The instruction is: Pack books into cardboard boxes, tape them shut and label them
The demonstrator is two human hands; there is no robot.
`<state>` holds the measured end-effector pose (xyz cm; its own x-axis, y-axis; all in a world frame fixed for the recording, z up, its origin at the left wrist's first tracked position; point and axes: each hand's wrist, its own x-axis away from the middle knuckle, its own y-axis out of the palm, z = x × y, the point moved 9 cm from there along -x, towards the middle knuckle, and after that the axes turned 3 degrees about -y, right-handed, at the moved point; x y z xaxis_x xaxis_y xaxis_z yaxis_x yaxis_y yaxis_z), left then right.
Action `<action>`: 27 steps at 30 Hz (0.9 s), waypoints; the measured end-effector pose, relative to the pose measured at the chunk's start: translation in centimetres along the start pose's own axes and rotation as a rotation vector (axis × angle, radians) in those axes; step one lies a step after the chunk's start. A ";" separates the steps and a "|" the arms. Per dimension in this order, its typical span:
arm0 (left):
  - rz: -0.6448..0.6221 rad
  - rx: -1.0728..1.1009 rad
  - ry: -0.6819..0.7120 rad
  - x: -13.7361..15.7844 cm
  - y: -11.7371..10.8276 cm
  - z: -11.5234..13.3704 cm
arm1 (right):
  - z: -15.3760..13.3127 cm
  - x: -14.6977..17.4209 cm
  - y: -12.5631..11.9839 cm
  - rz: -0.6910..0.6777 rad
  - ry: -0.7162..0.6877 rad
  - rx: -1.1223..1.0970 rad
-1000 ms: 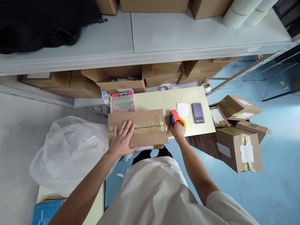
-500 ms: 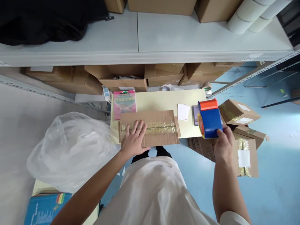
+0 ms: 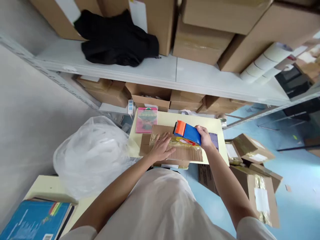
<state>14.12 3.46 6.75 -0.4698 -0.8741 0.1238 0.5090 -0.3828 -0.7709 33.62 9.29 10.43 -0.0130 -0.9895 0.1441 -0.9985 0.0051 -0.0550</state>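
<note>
Flat on top of a cardboard package [image 3: 186, 153] lies my left hand [image 3: 161, 148], its fingers stretched out. Clear tape runs along the package's upper face, and the cardboard rests on a pale yellow table [image 3: 212, 123]. My right hand [image 3: 204, 137] grips a blue and orange tape dispenser [image 3: 190, 132] by its near end, holding it above the right part of the package. The dispenser's toothed edge points left. Beside my right wrist is a phone [image 3: 214, 140]. A pink book [image 3: 146, 120] lies at the table's back left.
A clear plastic bag [image 3: 92, 153] bulges at the left, above a blue book [image 3: 37, 216]. Taped boxes [image 3: 262, 196] sit on the floor at right. A grey shelf [image 3: 160, 75] with cartons, black cloth [image 3: 120, 40] and white rolls [image 3: 262, 63] spans the back.
My right hand has brought the tape dispenser leftward from the table's right end to over the package. My left hand stays flat on the cardboard. The view has shifted and tilted.
</note>
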 end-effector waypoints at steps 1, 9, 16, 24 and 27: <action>0.025 0.068 -0.026 0.2 -0.5 -0.3 | 0.5 -0.2 0.4 -0.014 0.004 -0.018; 0.197 1.034 -0.277 -0.3 -3.9 -2.0 | 1.6 -0.3 1.8 -0.116 0.000 -0.031; 0.233 1.133 -0.366 -0.3 -4.2 -2.3 | 2.3 0.3 2.4 -0.117 -0.036 0.041; 0.218 0.967 -0.381 0.5 -5.3 -3.8 | -1.1 1.1 3.7 -0.180 -0.022 0.196; 0.231 0.988 -0.410 1.9 -6.3 -4.7 | -2.8 1.8 3.9 -0.219 0.000 0.314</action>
<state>6.59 5.65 8.89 -0.1060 -0.9186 0.3806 0.9940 -0.1078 0.0167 29.60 7.92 13.26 0.1986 -0.9623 0.1860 -0.9127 -0.2508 -0.3227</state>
